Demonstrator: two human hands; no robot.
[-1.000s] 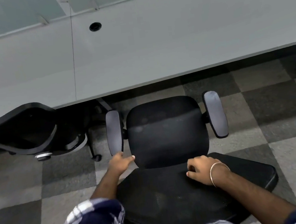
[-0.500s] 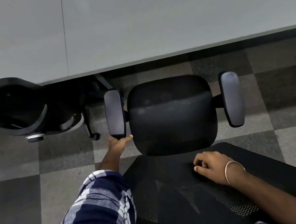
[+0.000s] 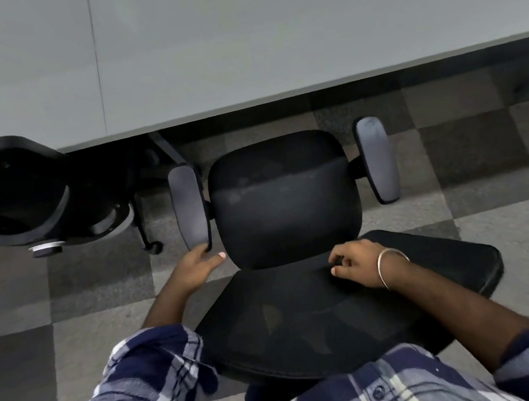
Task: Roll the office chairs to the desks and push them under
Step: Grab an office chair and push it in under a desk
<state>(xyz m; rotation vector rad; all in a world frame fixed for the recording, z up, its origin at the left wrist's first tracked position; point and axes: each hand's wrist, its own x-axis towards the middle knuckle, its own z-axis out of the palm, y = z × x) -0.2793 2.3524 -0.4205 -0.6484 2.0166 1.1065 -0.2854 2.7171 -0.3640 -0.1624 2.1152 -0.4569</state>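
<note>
A: How much room is there at the desk edge?

B: The desk [image 3: 265,28] edge runs across the upper part of the view, and dark checkered carpet [image 3: 491,166] lies open beneath it and to the right. The near office chair [image 3: 285,197] stands just short of that edge, seat facing it and not yet under.

A: How many chairs?

B: Two. The second chair [image 3: 15,196] sits at the left, partly under the desk. The near one has two grey armrests.

A: And the hands?

B: The left hand [image 3: 197,267] reaches forward and grips the rear tip of the left armrest [image 3: 188,204], thumb pointing toward the seat. The right hand [image 3: 358,263], a bangle [image 3: 390,264] on its wrist, rests on the top of the backrest [image 3: 307,314], fingers curled over its front edge.
</note>
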